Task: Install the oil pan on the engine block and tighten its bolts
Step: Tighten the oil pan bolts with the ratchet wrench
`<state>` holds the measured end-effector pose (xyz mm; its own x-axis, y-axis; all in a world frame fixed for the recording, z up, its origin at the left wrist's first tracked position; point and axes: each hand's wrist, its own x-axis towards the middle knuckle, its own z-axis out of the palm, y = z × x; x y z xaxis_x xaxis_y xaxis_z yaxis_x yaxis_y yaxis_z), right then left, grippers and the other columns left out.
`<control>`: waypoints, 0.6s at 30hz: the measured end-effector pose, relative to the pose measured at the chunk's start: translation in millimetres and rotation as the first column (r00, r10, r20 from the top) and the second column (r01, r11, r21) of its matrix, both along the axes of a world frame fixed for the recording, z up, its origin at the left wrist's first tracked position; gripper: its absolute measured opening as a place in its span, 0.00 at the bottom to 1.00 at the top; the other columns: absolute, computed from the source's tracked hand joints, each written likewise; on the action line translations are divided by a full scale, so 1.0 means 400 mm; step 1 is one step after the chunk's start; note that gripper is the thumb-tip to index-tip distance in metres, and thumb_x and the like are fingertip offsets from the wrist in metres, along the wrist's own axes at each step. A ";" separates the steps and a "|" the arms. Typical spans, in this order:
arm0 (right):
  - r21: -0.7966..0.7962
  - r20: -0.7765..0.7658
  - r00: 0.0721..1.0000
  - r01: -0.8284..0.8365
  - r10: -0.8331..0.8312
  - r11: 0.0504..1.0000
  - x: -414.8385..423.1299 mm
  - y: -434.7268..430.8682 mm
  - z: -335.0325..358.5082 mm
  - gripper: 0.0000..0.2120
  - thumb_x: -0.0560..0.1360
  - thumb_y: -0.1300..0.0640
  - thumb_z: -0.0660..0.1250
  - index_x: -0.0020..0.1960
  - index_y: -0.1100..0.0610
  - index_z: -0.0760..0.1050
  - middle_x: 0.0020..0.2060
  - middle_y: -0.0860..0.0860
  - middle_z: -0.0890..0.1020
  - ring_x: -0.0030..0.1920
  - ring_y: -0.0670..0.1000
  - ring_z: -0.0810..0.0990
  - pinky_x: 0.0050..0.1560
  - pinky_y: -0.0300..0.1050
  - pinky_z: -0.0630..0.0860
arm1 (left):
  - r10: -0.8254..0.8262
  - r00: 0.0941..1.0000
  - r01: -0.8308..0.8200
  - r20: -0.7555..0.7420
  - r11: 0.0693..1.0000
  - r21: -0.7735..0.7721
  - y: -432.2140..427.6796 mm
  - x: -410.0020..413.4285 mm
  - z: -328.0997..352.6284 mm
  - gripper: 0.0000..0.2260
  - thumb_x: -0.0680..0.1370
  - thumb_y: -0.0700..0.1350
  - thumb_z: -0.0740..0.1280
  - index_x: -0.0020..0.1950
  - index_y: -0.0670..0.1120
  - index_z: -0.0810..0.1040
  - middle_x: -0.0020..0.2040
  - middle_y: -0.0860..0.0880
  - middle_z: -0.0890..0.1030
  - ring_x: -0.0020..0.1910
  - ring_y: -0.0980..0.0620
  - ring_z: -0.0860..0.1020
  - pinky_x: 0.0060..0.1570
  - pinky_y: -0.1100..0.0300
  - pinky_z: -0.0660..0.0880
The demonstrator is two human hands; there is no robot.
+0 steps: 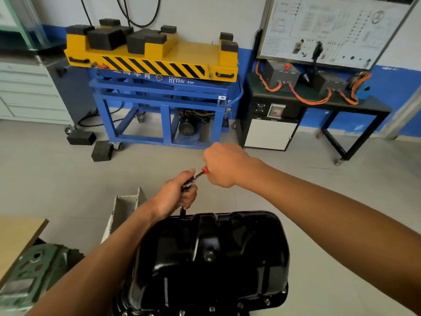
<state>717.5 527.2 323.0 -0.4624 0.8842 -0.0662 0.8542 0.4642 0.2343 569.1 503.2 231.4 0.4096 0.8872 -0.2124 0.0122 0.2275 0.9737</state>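
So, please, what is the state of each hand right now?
Left hand: grips the head of the red-handled metal ratchet wrench.
Right hand: grips its red handle.

Bright, even light is filling the room and casting only faint, soft shadows on the floor (57, 179) under the cart (159, 65). White glare is streaking the glossy black pan (205, 258) along its upper ridges and near rim. The wide lens is bending the edges: the board (330, 30) at upper right is leaning inward and the cabinet (27, 92) at left is tilting. The left margin and lower-left corner are smearing into blur. The left hand (175, 197), right hand (224, 166) and the ratchet (200, 173) they are gripping are looking slightly soft, while the middle is showing sharp.
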 end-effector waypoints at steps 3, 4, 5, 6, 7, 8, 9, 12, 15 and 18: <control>-0.125 0.094 0.995 -0.019 0.031 0.992 0.028 -0.040 0.034 0.13 0.75 0.48 0.66 0.37 0.55 0.71 0.33 0.50 0.73 0.31 0.49 0.70 0.27 0.43 0.63 | 0.005 1.000 -0.005 0.011 1.000 0.002 -0.002 0.000 0.002 0.30 0.85 0.53 0.46 0.22 0.51 0.59 0.23 0.50 0.56 0.28 0.48 0.53 0.36 0.49 0.50; -0.202 0.109 0.993 -0.019 0.042 0.979 0.031 -0.056 0.046 0.16 0.75 0.45 0.67 0.35 0.54 0.73 0.32 0.49 0.77 0.31 0.49 0.72 0.28 0.43 0.63 | 0.015 1.000 -0.015 0.017 1.000 -0.002 0.000 -0.001 0.001 0.30 0.85 0.54 0.47 0.22 0.51 0.59 0.23 0.50 0.56 0.28 0.48 0.53 0.36 0.49 0.51; -0.288 0.115 0.992 -0.013 0.048 0.958 0.030 -0.073 0.058 0.19 0.74 0.42 0.67 0.32 0.54 0.76 0.29 0.48 0.80 0.31 0.47 0.74 0.28 0.42 0.64 | 0.024 1.000 -0.024 0.019 1.000 -0.006 0.002 -0.005 -0.002 0.30 0.84 0.55 0.47 0.21 0.51 0.59 0.23 0.49 0.56 0.28 0.48 0.53 0.34 0.51 0.53; -0.375 0.120 0.991 -0.004 0.053 0.927 0.024 -0.091 0.069 0.22 0.74 0.39 0.67 0.30 0.55 0.79 0.26 0.47 0.81 0.30 0.45 0.75 0.29 0.42 0.66 | 0.031 0.999 -0.031 0.014 0.999 -0.008 0.004 -0.008 -0.004 0.30 0.84 0.56 0.47 0.22 0.50 0.59 0.23 0.49 0.57 0.27 0.48 0.54 0.33 0.53 0.56; -0.450 0.117 0.991 -0.007 0.067 0.893 0.015 -0.109 0.077 0.24 0.75 0.38 0.66 0.29 0.54 0.81 0.23 0.45 0.80 0.31 0.43 0.75 0.31 0.42 0.67 | 0.040 0.999 -0.040 0.007 0.999 -0.011 0.006 -0.009 -0.008 0.30 0.84 0.57 0.48 0.22 0.49 0.60 0.24 0.49 0.57 0.27 0.49 0.55 0.32 0.55 0.58; -0.508 0.097 0.992 -0.025 0.086 0.861 0.003 -0.124 0.081 0.24 0.75 0.38 0.66 0.29 0.53 0.82 0.22 0.43 0.79 0.31 0.43 0.75 0.32 0.41 0.67 | 0.058 0.998 -0.058 0.010 0.998 -0.021 0.008 -0.009 -0.012 0.29 0.84 0.57 0.50 0.23 0.49 0.60 0.24 0.49 0.58 0.26 0.50 0.56 0.31 0.57 0.60; -0.548 0.058 0.992 -0.059 0.109 0.834 -0.009 -0.136 0.081 0.24 0.76 0.38 0.66 0.30 0.52 0.82 0.22 0.44 0.77 0.31 0.45 0.75 0.33 0.41 0.68 | 0.082 0.996 -0.081 0.025 0.996 -0.039 0.010 -0.010 -0.016 0.29 0.83 0.58 0.51 0.23 0.49 0.61 0.24 0.50 0.58 0.25 0.51 0.57 0.29 0.59 0.61; -0.619 -0.064 0.990 -0.136 0.124 0.773 -0.041 -0.151 0.070 0.20 0.76 0.38 0.66 0.41 0.53 0.86 0.28 0.47 0.75 0.37 0.50 0.79 0.44 0.47 0.78 | 0.128 0.991 -0.126 0.047 0.991 -0.054 0.014 -0.011 -0.025 0.29 0.83 0.58 0.55 0.22 0.50 0.63 0.23 0.51 0.61 0.23 0.53 0.58 0.26 0.63 0.62; -0.650 -0.062 0.994 -0.108 0.089 0.752 -0.044 -0.130 0.073 0.19 0.75 0.38 0.69 0.37 0.53 0.84 0.24 0.43 0.76 0.33 0.43 0.77 0.37 0.33 0.73 | 0.150 0.988 -0.148 0.032 0.987 -0.059 0.015 -0.015 -0.031 0.26 0.82 0.60 0.57 0.27 0.48 0.65 0.26 0.48 0.63 0.27 0.51 0.61 0.31 0.59 0.63; -0.619 0.098 0.988 -0.034 0.120 0.784 -0.023 -0.086 0.085 0.14 0.71 0.42 0.74 0.36 0.52 0.83 0.25 0.42 0.78 0.32 0.41 0.75 0.31 0.34 0.68 | 0.010 1.000 -0.010 0.007 1.000 0.012 0.011 -0.013 -0.022 0.27 0.80 0.62 0.54 0.26 0.49 0.59 0.25 0.49 0.58 0.27 0.49 0.56 0.31 0.56 0.58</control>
<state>708.3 492.8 357.2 -0.4771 0.5978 -0.6442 0.7926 0.6093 -0.0216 563.8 507.6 222.7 0.4024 0.8935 -0.1993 0.0036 0.2162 0.9763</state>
